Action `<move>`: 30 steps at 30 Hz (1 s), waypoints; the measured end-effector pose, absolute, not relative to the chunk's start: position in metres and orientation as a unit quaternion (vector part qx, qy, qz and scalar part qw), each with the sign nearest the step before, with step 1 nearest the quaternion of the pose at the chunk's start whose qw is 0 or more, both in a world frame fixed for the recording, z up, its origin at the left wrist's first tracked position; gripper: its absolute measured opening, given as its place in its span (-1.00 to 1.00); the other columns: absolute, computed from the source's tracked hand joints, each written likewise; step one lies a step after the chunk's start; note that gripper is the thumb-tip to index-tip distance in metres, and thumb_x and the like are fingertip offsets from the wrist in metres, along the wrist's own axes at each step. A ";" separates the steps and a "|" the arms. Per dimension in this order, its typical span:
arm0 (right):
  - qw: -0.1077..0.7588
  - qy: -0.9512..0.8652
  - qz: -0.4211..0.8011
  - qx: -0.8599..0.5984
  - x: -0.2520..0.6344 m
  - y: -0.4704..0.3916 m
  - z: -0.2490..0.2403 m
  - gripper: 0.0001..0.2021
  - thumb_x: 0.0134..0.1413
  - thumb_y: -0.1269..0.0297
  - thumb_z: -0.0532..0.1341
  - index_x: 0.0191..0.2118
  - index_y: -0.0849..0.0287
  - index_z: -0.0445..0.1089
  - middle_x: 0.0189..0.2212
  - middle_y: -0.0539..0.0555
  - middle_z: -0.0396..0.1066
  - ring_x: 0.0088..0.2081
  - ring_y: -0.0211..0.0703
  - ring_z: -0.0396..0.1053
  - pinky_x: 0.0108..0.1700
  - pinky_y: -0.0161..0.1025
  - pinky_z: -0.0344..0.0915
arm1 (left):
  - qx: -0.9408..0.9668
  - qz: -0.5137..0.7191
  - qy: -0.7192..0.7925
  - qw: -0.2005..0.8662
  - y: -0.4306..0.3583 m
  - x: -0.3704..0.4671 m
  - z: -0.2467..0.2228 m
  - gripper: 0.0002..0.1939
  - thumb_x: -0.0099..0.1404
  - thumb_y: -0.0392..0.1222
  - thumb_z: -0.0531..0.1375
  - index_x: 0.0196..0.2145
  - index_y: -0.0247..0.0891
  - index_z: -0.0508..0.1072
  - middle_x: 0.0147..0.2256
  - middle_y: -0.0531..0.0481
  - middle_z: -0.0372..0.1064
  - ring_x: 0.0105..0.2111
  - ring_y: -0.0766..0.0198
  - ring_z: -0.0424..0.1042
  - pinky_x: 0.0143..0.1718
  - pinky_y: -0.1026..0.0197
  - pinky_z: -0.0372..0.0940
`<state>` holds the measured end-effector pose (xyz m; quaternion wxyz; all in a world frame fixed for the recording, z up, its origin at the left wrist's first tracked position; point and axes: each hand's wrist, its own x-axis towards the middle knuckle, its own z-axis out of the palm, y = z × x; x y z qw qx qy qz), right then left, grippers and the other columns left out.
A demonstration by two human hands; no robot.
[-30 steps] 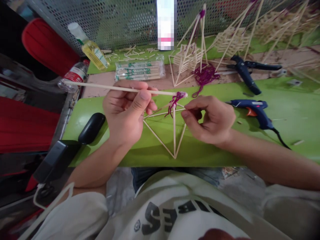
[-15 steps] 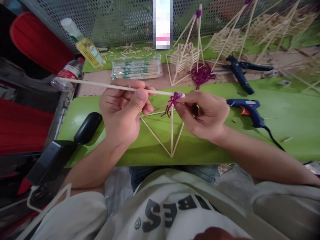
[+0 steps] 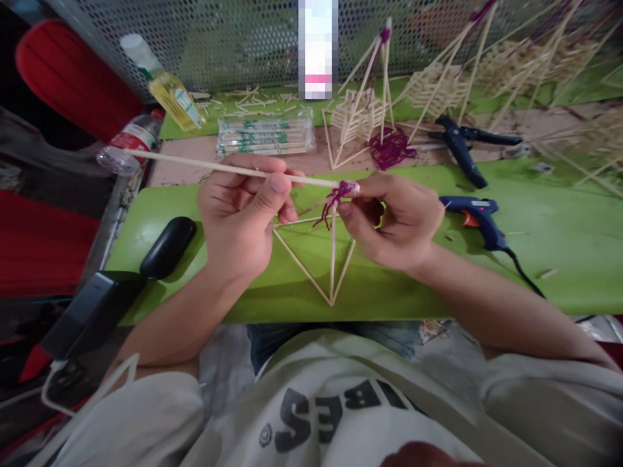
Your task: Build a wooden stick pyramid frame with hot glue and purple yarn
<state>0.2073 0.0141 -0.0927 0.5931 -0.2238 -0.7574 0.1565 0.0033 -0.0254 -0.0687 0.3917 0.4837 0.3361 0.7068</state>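
Observation:
My left hand pinches a long pale wooden chopstick between thumb and fingers, its far end pointing left. Purple yarn is bound round the chopstick's right end, with loose strands hanging down. At that end my right hand is closed, thumb and forefinger by the yarn-wrapped tip; exactly what lies between them is partly hidden. Below the knot stands a frame of thin sticks, its triangular base on the green board. The frame's top meets the yarn between my hands.
A blue glue gun lies to the right, with black pliers-like tools behind it. Finished stick pyramids, a purple yarn heap and packaged chopsticks stand at the back. Bottles and a black case are left.
Both hands keep almost the same hold on the chopstick and its yarn-bound end. The right thumb and the view have shifted slightly; nothing was let go.

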 end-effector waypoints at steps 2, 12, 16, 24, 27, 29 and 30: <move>0.597 -0.756 0.146 -0.224 0.206 0.014 -0.092 -0.90 0.34 0.36 0.39 -0.13 -0.03 0.55 -0.45 -0.10 0.54 -0.58 -0.30 0.29 -0.52 -0.22 0.23 | 0.484 0.708 0.334 0.390 -0.026 0.003 -0.068 -0.81 0.37 0.01 0.59 -0.21 -0.05 0.72 -0.26 0.11 0.74 -0.57 0.46 0.48 -0.54 0.33 0.43; 0.580 -0.768 0.128 -0.239 0.207 0.015 -0.096 -0.87 0.33 0.41 0.33 -0.17 -0.01 0.46 -0.47 -0.13 0.46 -0.57 -0.32 0.26 -0.51 -0.26 0.22 | 0.480 0.714 0.352 0.369 -0.024 0.002 -0.071 -0.75 0.35 0.06 0.59 -0.21 -0.07 0.69 -0.27 0.10 0.71 -0.59 0.47 0.43 -0.57 0.31 0.36; 0.580 -0.766 0.131 -0.243 0.208 0.017 -0.102 -0.90 0.38 0.37 0.29 -0.16 -0.02 0.42 -0.49 -0.12 0.41 -0.58 -0.28 0.25 -0.52 -0.23 0.22 | 0.476 0.718 0.356 0.363 -0.022 0.002 -0.071 -0.73 0.33 0.09 0.60 -0.21 -0.05 0.70 -0.27 0.12 0.72 -0.59 0.48 0.42 -0.58 0.32 0.33; 0.554 -0.787 0.139 -0.235 0.217 0.017 -0.106 -0.82 0.25 0.47 0.26 -0.17 0.00 0.39 -0.48 -0.10 0.41 -0.56 -0.27 0.27 -0.52 -0.20 0.23 | 0.467 0.711 0.362 0.382 -0.023 0.001 -0.070 -0.72 0.31 0.09 0.61 -0.21 -0.03 0.69 -0.26 0.13 0.73 -0.58 0.45 0.43 -0.60 0.31 0.33; 0.554 -0.788 0.138 -0.228 0.219 0.019 -0.106 -0.81 0.18 0.48 0.24 -0.19 0.00 0.38 -0.50 -0.11 0.38 -0.58 -0.28 0.24 -0.54 -0.21 0.21 | 0.468 0.707 0.379 0.370 -0.023 0.000 -0.071 -0.70 0.32 0.12 0.61 -0.20 -0.04 0.67 -0.24 0.11 0.74 -0.58 0.44 0.42 -0.60 0.28 0.31; 0.544 -0.796 0.138 -0.226 0.221 0.020 -0.107 -0.80 0.14 0.49 0.24 -0.20 0.00 0.38 -0.53 -0.12 0.37 -0.59 -0.29 0.22 -0.55 -0.22 0.19 | 0.474 0.706 0.382 0.361 -0.023 0.000 -0.072 -0.72 0.34 0.10 0.59 -0.20 -0.05 0.67 -0.24 0.10 0.74 -0.58 0.43 0.43 -0.59 0.26 0.31; 0.538 -0.801 0.138 -0.223 0.221 0.021 -0.107 -0.80 0.11 0.49 0.23 -0.21 0.00 0.38 -0.52 -0.13 0.39 -0.60 -0.30 0.22 -0.55 -0.23 0.19 | 0.476 0.706 0.380 0.360 -0.023 0.000 -0.072 -0.73 0.35 0.09 0.59 -0.19 -0.05 0.67 -0.24 0.11 0.74 -0.57 0.43 0.44 -0.59 0.27 0.32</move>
